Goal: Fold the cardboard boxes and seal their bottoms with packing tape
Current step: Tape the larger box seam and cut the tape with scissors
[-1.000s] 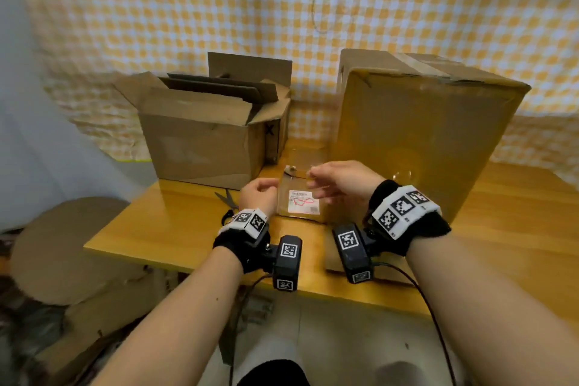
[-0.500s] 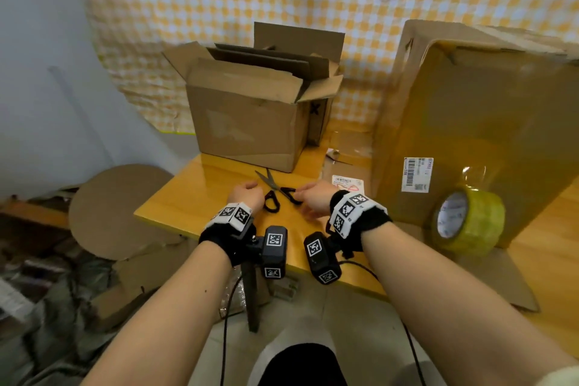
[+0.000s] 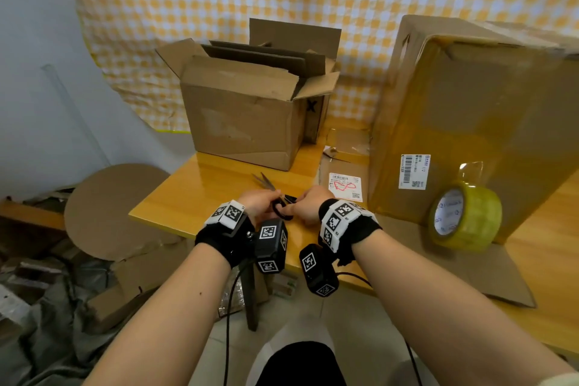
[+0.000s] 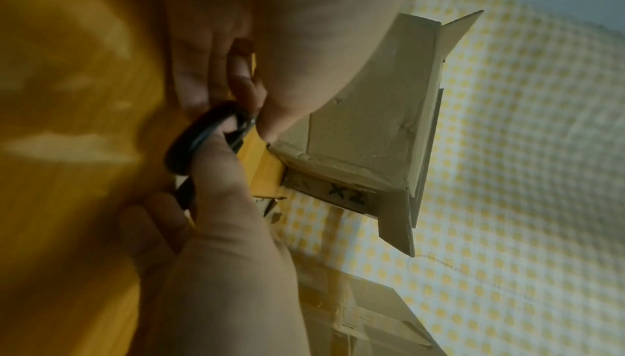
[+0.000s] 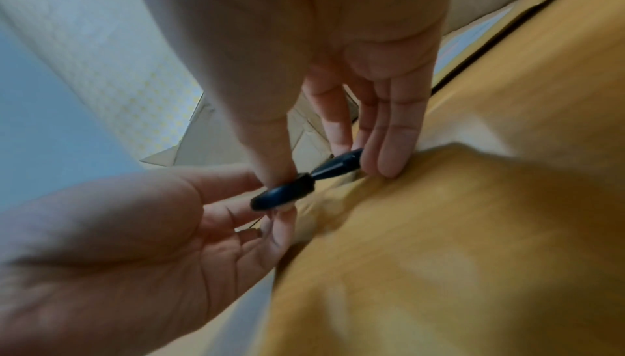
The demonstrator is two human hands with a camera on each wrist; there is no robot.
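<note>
Black-handled scissors (image 3: 272, 194) lie near the table's front edge, blades pointing away. My right hand (image 3: 308, 205) grips the handles: its thumb sits in one black loop (image 5: 284, 193) and its fingers (image 5: 382, 148) rest at the other handle. My left hand (image 3: 257, 202) holds the scissors from the left with curled fingertips (image 4: 242, 81). A roll of yellowish packing tape (image 3: 463, 219) stands on edge at the right, against a tall taped box (image 3: 470, 122). An open brown box (image 3: 244, 122) with raised flaps stands at the back left. The open box is marked "X2" on its side (image 4: 348, 196).
A flattened carton with a white label (image 3: 344, 186) lies between the two boxes. More flat cardboard (image 3: 470, 273) lies under the tape roll and overhangs the wooden table's edge (image 3: 175, 222). A round cardboard piece (image 3: 106, 207) and scraps lie on the floor at the left.
Both hands left the flattened carton and moved left to the scissors. They now hold the handles. My view turned left and down, so the tape roll came into sight.
</note>
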